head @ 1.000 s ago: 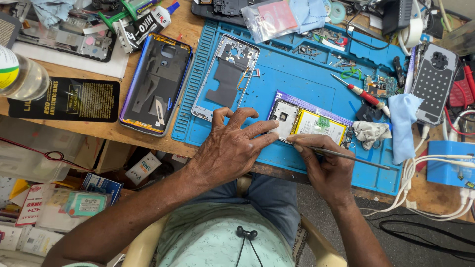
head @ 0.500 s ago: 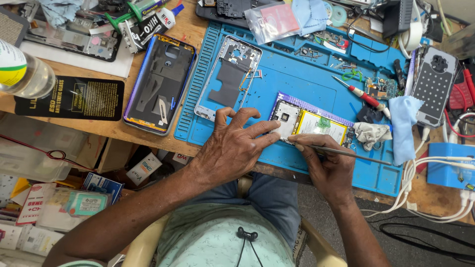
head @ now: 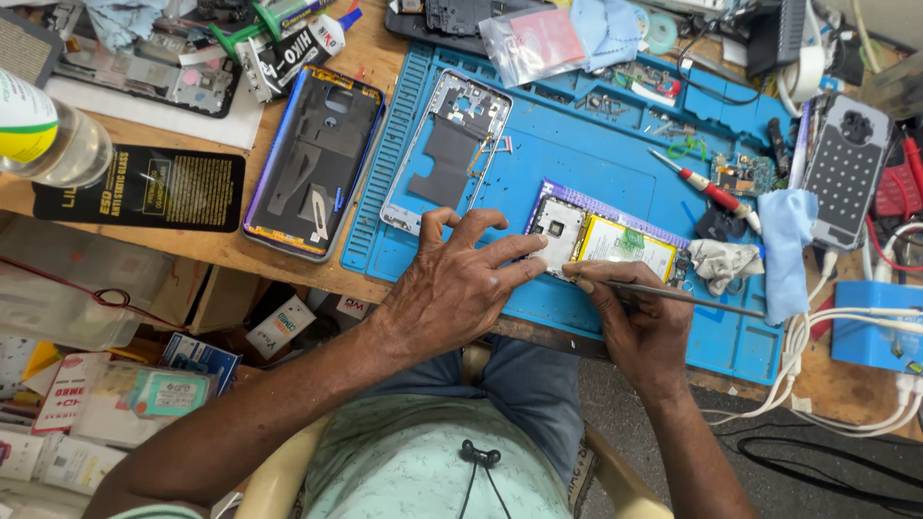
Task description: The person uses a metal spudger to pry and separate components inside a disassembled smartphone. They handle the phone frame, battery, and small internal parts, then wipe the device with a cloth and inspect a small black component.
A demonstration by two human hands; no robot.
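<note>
An opened phone (head: 606,240) with a yellow battery and a bare circuit board lies on the blue repair mat (head: 596,154). My left hand (head: 457,284) presses flat on the mat, fingertips holding the phone's left end. My right hand (head: 639,322) grips a thin metal tool (head: 687,297) like a pen, its tip at the phone's lower edge near the board.
A silver phone frame (head: 447,149) lies on the mat's left part, a dark back cover (head: 312,159) on the wooden table beside it. A red-handled screwdriver (head: 707,187), blue cloth (head: 786,245), crumpled grey cloth (head: 723,261), bottle (head: 43,135) and white cables (head: 846,327) lie around.
Both hands stay at the opened phone; their positions have hardly changed. The view has shifted slightly.
</note>
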